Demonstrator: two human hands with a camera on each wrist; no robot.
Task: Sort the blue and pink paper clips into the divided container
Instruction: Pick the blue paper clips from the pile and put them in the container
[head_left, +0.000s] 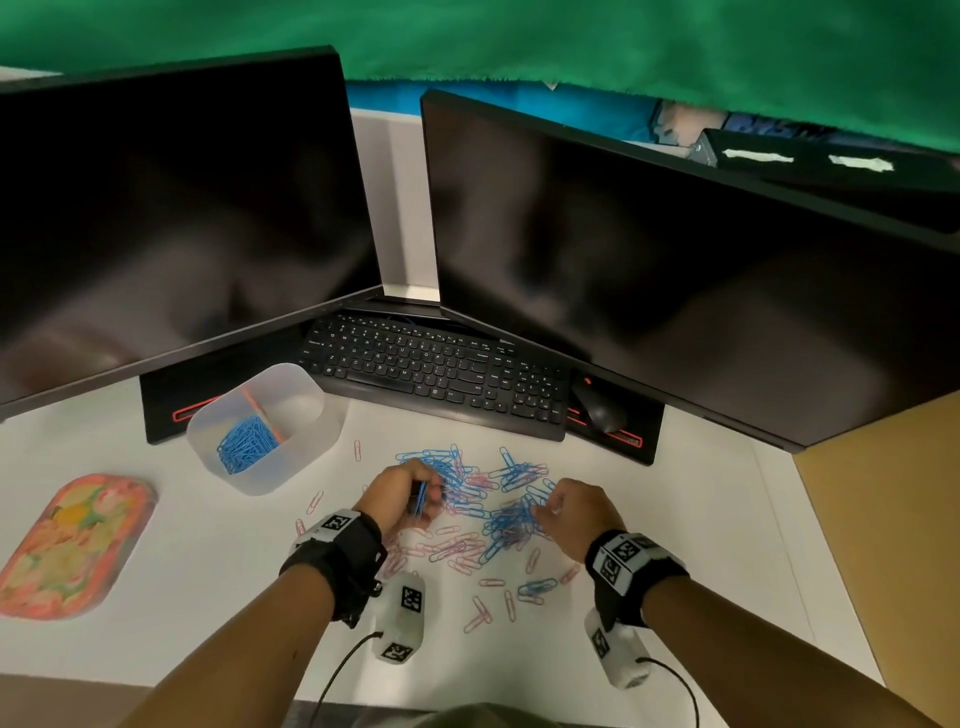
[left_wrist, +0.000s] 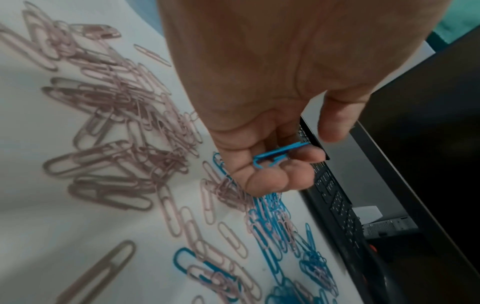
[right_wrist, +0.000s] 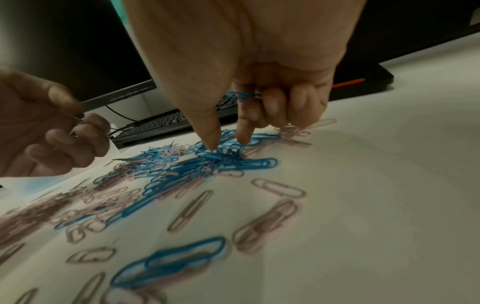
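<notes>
Paper clips (head_left: 470, 512), blue and pink mixed, lay scattered in a loose heap on the white bench (head_left: 675, 597), in front of a black keyboard (head_left: 436, 371) and between the person's two hands. The left hand (head_left: 400, 491) hovered over the left side of the heap, its grip curled around a few blue clips (left_wrist: 279, 155) held between fingers and palm; in the left wrist view the thumb stood apart above them. The right hand (head_left: 571, 514) reached down into the right part of the heap: in the right wrist view its thumb (right_wrist: 207, 131) and forefinger pointed down with their tips touching a tangle of blue clips, while the other fingers were curled and kept a blue clip (right_wrist: 242, 95) tucked against the palm. Whether thumb and forefinger had already pinched a clip from the heap could not be told.

The divided container (head_left: 306, 447), translucent with an orange partition, stood to the left of the heap, just beside the keyboard's left end. Its nearer compartment held a pile of blue clips (head_left: 247, 444); the farther compartment showed no clips that could be made out. Single pink clips (head_left: 480, 616) lay nearer the person, apart from the heap. A colourful patterned tray (head_left: 72, 545) lay at the far left of the bench, and two dark monitors (head_left: 649, 270) stood behind the keyboard, a black mouse (head_left: 600, 408) to its right.
</notes>
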